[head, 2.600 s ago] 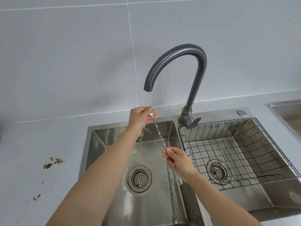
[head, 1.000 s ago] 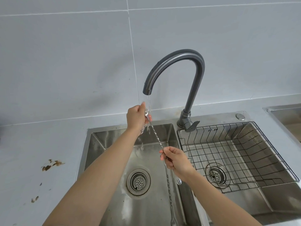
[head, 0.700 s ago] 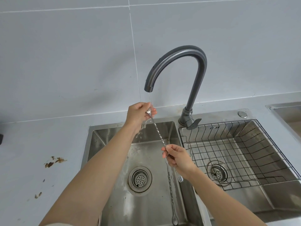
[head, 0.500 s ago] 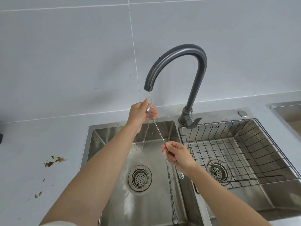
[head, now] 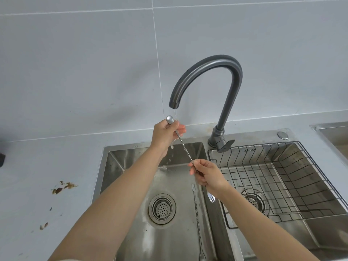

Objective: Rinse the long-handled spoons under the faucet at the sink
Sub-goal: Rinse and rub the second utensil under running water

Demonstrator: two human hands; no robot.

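Note:
A long twisted-handle metal spoon (head: 185, 148) slants between both hands just below the dark grey faucet (head: 224, 102). My left hand (head: 165, 133) grips its upper end, the bowl poking out above my fingers beside the thin water stream. My right hand (head: 206, 175) pinches the handle lower down; its fork-tipped end shows under my wrist. A second long twisted spoon (head: 197, 223) lies along the floor of the left sink basin (head: 131, 185), fork tip towards the faucet.
The left basin has a round drain strainer (head: 162, 208). The right basin holds a black wire rack (head: 282, 178). Brown stains (head: 63, 187) mark the grey counter at left. Another sink's edge (head: 331, 129) shows at far right.
My left hand has slid down off the bowl, so the spoon's bowl now sticks out above my fingers, left of the stream. The right hand keeps its hold.

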